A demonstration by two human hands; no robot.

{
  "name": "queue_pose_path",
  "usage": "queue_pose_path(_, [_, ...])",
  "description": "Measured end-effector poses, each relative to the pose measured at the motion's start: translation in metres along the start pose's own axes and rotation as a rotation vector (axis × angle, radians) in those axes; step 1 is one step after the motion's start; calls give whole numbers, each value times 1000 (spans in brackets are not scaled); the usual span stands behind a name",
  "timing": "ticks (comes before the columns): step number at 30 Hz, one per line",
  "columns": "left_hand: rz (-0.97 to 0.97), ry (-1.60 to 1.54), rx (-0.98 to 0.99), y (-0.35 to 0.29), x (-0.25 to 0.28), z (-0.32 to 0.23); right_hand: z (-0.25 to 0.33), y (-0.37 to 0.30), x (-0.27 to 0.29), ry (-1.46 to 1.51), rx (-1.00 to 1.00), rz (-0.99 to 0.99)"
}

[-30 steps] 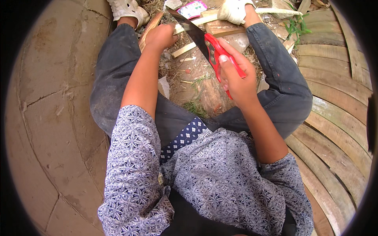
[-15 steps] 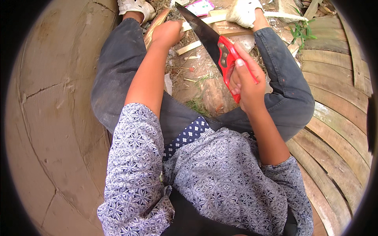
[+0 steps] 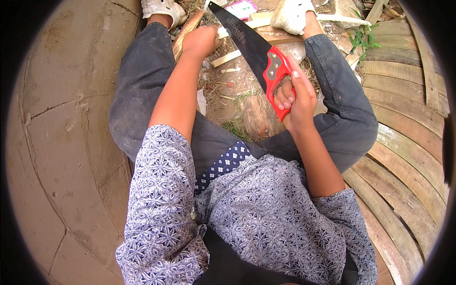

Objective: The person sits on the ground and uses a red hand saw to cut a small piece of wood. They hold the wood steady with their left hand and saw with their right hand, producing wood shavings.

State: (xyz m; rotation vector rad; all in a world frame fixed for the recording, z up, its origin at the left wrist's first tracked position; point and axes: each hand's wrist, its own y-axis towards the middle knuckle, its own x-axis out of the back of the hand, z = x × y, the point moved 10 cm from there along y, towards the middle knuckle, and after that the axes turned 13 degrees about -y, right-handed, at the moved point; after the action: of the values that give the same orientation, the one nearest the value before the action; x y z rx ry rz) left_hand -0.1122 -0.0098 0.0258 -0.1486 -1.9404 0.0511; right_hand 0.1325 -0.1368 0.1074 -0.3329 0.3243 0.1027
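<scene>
Since the frame half a second ago, rolling the saw (image 3: 249,47) within the right hand (image 3: 299,99), turning more of the blade's flat face toward the camera; keeping the left hand (image 3: 202,42) nearly in place.

Head view:

Gripping the saw by its red handle (image 3: 271,81) in the right hand, curling fingers around the lower grip and laying the thumb along the back. Bunching the left hand into a fist at the near end of a pale wooden strip (image 3: 259,22), apparently clasping it; hiding the fingertips, so not confirming the hold. Running the strip rightward from the fist, past the blade, to the right shoe (image 3: 290,16) and beyond. Slanting the blade across the strip, facing the teeth leftward; not showing whether touching wood or hanging above.

Hazards, by judgement:

- Risking a cut to the left hand through any sideways skip of the blade, with teeth facing it from just beside.
- Risking a twist or jump of the strip through loose clasping or light shoe pressure, neither being readable here.
- Risking a bent blade through binding in thin wood.
</scene>
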Motion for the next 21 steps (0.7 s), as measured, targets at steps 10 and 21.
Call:
queue_pose_path(10, [-4, -22, 47, 0, -3, 8, 7, -15, 3, -49, -54, -36])
queue_pose_path(21, [-11, 0, 45, 1, -4, 6, 12, -17, -12, -518, 188, -9])
